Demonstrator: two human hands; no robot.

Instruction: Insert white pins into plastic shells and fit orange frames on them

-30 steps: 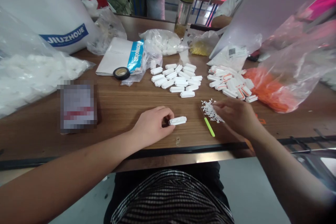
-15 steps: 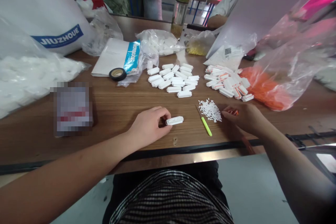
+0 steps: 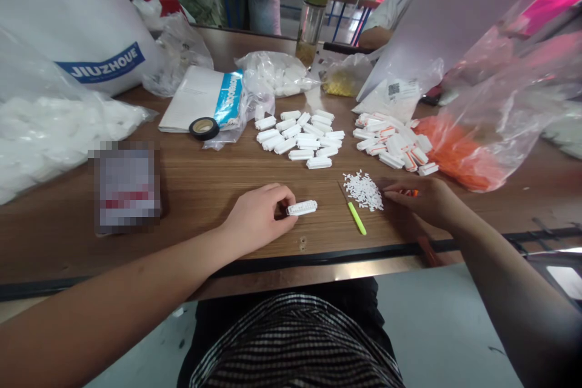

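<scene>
My left hand (image 3: 261, 218) pinches one end of a white plastic connector housing (image 3: 302, 208) between thumb and fingers, just above the table. A row of small openings shows along its upper face. My right hand (image 3: 421, 200) is closed at the right side of a pile of tiny white plastic pegs (image 3: 364, 191). A bit of orange pieces (image 3: 413, 193) shows between its fingers; the rest is hidden. Between the hands lies a thin pick with a yellow-green handle (image 3: 357, 218), its tip beside the pegs.
Several white housings (image 3: 300, 139) lie behind my hands. Others with orange strips (image 3: 393, 142) are heaped beside a bag of orange parts (image 3: 464, 151). Black tape (image 3: 204, 128) rests on a notebook (image 3: 186, 97). A bottle (image 3: 311, 27) stands behind; large white bags fill the left.
My right hand's fingers have shifted and straightened slightly beside the pegs, and less orange shows between them. My left hand keeps the connector housing in the same place.
</scene>
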